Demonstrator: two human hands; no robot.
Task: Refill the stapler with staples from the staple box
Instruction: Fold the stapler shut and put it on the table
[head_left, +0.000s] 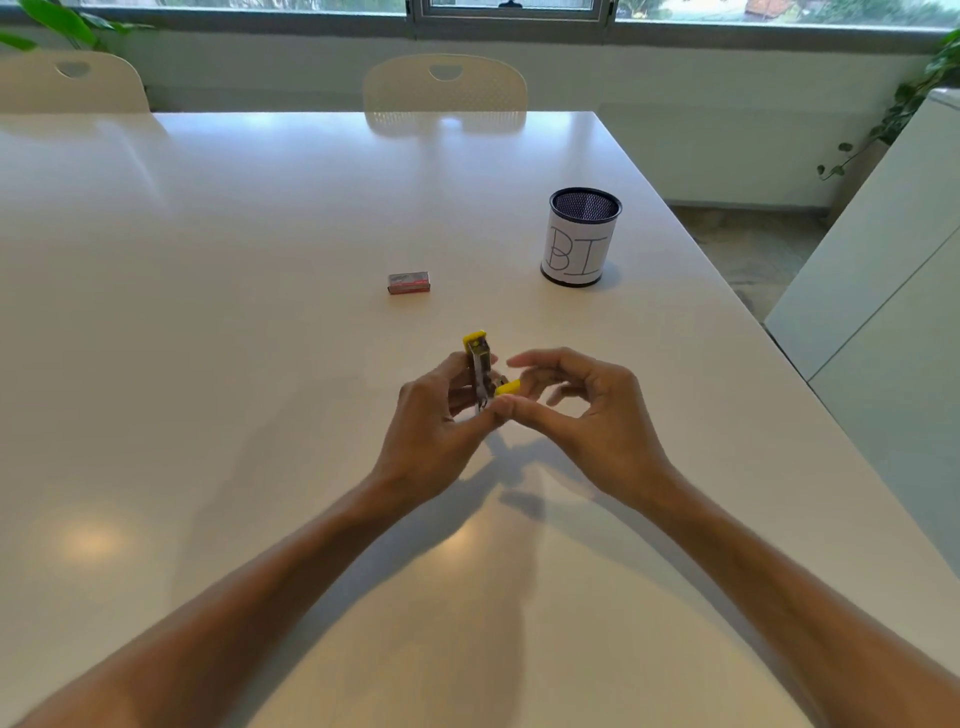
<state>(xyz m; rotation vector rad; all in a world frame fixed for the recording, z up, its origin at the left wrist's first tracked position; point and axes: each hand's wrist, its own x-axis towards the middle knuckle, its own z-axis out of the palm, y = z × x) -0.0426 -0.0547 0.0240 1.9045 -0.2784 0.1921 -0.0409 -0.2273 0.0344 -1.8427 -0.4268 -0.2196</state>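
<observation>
Stapler (480, 371) held between both hands, apparently open; staple box (409, 282) beyond.

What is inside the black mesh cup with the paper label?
Only the dark mesh of the inner wall shows at the top of the cup. Nothing sticks out above the rim. The bottom is hidden by the wall and label.

Left hand (441, 415) in closed grip, right hand (582, 405) curled, perhaps pinching
</observation>
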